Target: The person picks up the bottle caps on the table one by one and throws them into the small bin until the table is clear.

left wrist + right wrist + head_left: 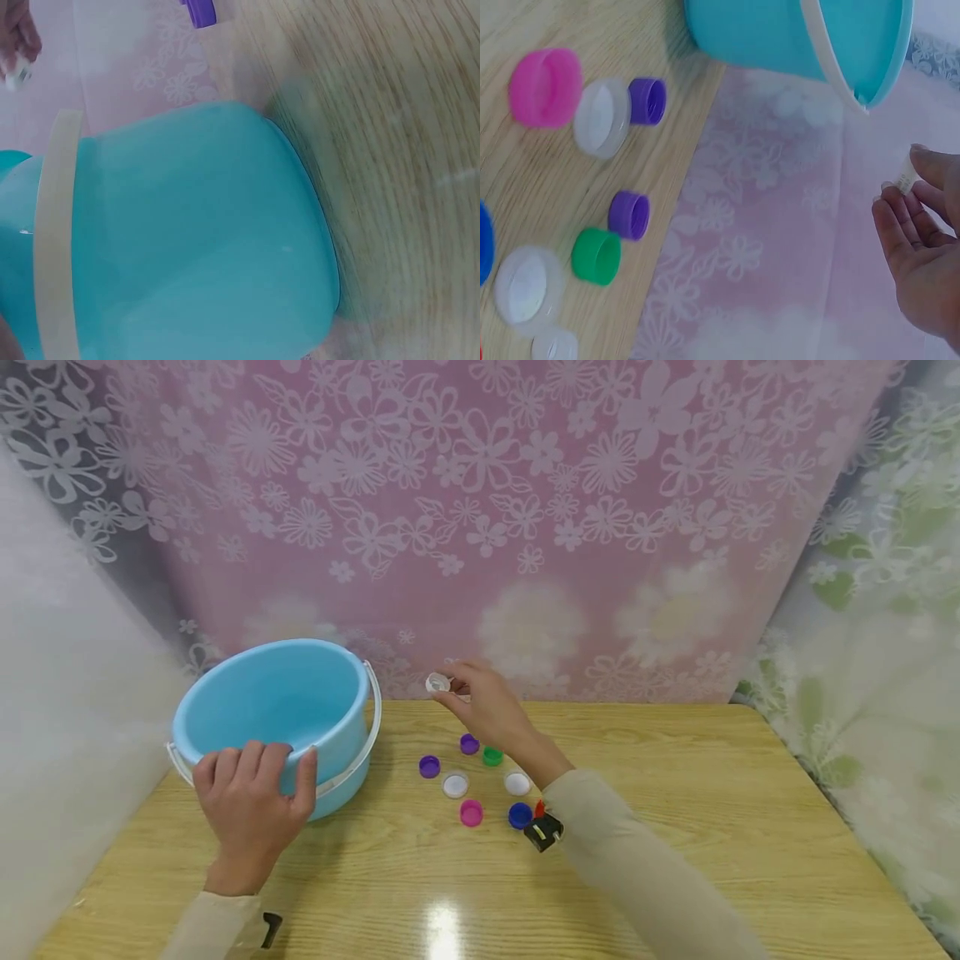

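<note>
My left hand point(251, 793) grips the near rim of a light blue bucket point(348, 731), fingers over the edge and thumb on the outside. The bucket stands at the left of the table, its white handle point(375, 718) hanging down its right side. Just right of the bucket, my right hand point(491, 706) is raised above the far table edge. Thumb and fingertips pinch a small white bottle cap point(437, 683), which also shows in the right wrist view as a cap point(906, 178) at the fingertips.
Loose caps lie mid-table below my right hand: purple caps point(429, 767), a green cap point(492, 756), whitish see-through caps point(455, 785), a pink cap point(471, 813) and a blue cap point(521, 816). Behind the table hangs a pink flowered curtain point(525, 527).
</note>
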A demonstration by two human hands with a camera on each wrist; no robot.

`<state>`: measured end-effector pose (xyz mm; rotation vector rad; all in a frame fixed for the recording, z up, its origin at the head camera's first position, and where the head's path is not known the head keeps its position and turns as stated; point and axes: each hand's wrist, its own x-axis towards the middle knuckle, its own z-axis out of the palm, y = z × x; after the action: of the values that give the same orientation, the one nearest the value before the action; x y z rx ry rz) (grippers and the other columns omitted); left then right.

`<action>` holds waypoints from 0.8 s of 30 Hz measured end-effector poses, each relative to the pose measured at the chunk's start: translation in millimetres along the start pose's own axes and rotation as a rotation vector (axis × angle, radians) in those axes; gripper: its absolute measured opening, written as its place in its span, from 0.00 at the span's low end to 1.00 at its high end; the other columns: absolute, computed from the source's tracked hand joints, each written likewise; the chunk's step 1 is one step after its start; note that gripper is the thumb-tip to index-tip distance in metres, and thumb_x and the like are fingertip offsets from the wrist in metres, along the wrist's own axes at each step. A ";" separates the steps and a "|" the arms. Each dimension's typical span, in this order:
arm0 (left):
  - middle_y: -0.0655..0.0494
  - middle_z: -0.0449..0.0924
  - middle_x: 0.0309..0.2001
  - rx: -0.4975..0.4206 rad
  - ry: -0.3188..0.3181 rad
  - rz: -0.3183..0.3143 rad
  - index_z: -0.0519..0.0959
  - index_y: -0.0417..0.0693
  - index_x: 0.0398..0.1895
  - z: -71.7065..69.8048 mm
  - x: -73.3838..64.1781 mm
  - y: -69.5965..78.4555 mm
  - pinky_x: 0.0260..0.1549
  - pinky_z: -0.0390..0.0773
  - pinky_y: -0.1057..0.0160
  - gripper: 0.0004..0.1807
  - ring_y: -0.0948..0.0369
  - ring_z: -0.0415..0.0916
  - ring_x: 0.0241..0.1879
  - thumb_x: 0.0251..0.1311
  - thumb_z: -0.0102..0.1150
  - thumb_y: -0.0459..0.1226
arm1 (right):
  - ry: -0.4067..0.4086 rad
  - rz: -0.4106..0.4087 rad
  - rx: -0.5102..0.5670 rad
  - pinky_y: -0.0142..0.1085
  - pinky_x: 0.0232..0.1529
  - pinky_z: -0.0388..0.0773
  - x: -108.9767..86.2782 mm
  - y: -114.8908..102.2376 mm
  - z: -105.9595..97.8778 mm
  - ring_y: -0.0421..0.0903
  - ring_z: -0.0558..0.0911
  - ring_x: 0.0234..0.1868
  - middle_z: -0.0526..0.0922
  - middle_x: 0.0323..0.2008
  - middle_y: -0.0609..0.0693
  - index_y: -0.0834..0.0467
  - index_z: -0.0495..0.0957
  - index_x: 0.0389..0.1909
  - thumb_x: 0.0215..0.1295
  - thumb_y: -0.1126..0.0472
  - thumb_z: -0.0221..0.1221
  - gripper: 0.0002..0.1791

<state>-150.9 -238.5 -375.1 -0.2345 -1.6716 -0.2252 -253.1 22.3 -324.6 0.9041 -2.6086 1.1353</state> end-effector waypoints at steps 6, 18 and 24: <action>0.46 0.66 0.17 -0.012 -0.012 0.002 0.72 0.39 0.19 0.8 1.0 2.1 0.34 0.58 0.44 0.22 0.44 0.60 0.21 0.58 0.50 0.49 | 0.033 -0.068 0.062 0.33 0.46 0.76 12.3 -19.1 16.0 0.42 0.78 0.43 0.75 0.48 0.49 0.56 0.75 0.59 0.66 0.56 0.59 0.21; 0.46 0.66 0.17 0.006 -0.024 0.024 0.72 0.39 0.19 -0.5 2.9 -2.7 0.34 0.58 0.44 0.22 0.44 0.60 0.21 0.59 0.49 0.49 | 0.031 -0.275 0.058 0.26 0.41 0.72 35.4 -69.0 51.9 0.44 0.77 0.44 0.74 0.52 0.51 0.61 0.75 0.59 0.67 0.57 0.58 0.22; 0.45 0.66 0.18 0.015 -0.031 0.031 0.72 0.39 0.20 -0.6 2.5 -5.2 0.34 0.58 0.44 0.22 0.44 0.61 0.21 0.59 0.49 0.49 | -0.023 -0.301 0.034 0.23 0.42 0.69 44.0 -79.8 62.2 0.43 0.76 0.46 0.74 0.53 0.49 0.59 0.74 0.60 0.67 0.55 0.57 0.23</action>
<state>-152.1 -243.6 -372.7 -0.2538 -1.6988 -0.1860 -236.0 -84.6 -303.2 1.2714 -2.3693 1.0943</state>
